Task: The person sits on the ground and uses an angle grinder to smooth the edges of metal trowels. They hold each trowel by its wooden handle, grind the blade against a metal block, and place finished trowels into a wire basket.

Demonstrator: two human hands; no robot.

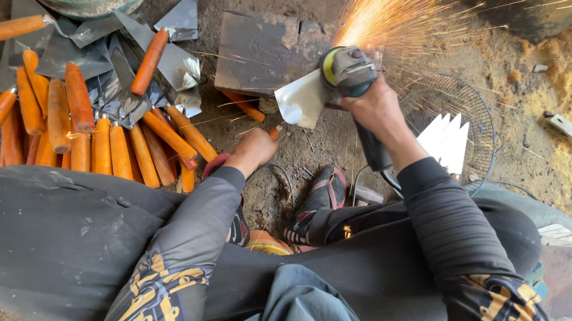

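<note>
Trowel blade (301,100) sits against the angle grinder (347,70) over the dirt floor, sparks (400,13) flying away. Left hand (253,150) clasps the trowel's orange handle; right hand (375,107) is clenched round the grinder. Best kept steady, with light pressure. Finished trowels (84,125) lie left.

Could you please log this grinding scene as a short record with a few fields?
Right hand: grips an angle grinder, sparks flying upward
Left hand: holds a trowel by its orange handle, its metal blade at the grinder
Work surface: dark metal block on the dirt ground
To the left: pile of orange-handled trowels
To the right: wire basket with white blade blanks
</note>
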